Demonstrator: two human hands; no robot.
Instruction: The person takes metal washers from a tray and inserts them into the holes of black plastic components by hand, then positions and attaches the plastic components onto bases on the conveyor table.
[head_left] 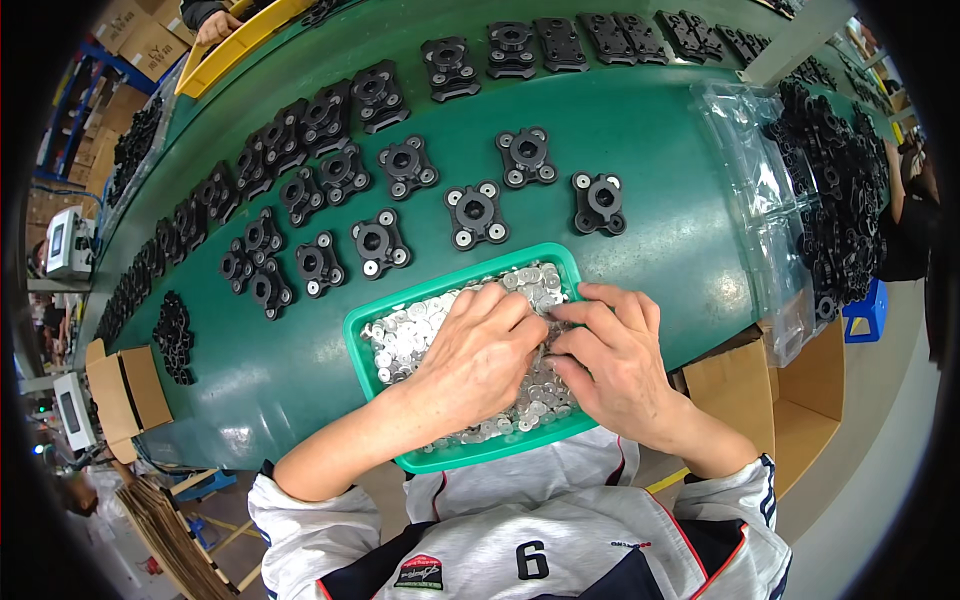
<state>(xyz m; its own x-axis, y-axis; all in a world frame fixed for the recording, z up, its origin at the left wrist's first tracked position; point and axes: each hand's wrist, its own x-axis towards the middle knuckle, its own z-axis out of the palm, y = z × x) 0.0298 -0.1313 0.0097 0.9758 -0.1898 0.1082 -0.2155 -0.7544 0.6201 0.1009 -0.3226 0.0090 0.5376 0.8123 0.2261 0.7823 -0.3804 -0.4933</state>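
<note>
A green plastic tray (362, 345) full of small silvery round metal discs (405, 335) sits at the near edge of the green table, in front of my body. Over the discs, my left hand (480, 350) is closed, its fingers curled down and their tips hidden. My right hand (617, 365) reaches in from the other side with bent fingers, thumb and fingertips close together at the discs. The fingertips of both hands nearly meet. Whatever is pinched in either hand is too small or too covered to make out.
Black four-lobed plastic parts, such as one part (475, 213) beyond the tray, stand in rows along the green table (640, 130). Clear plastic sheeting (765, 210) and a heap of black parts (835, 190) lie right. Cardboard boxes (130, 390) flank the table. Another person's hand (217, 27) touches a yellow bin (235, 50).
</note>
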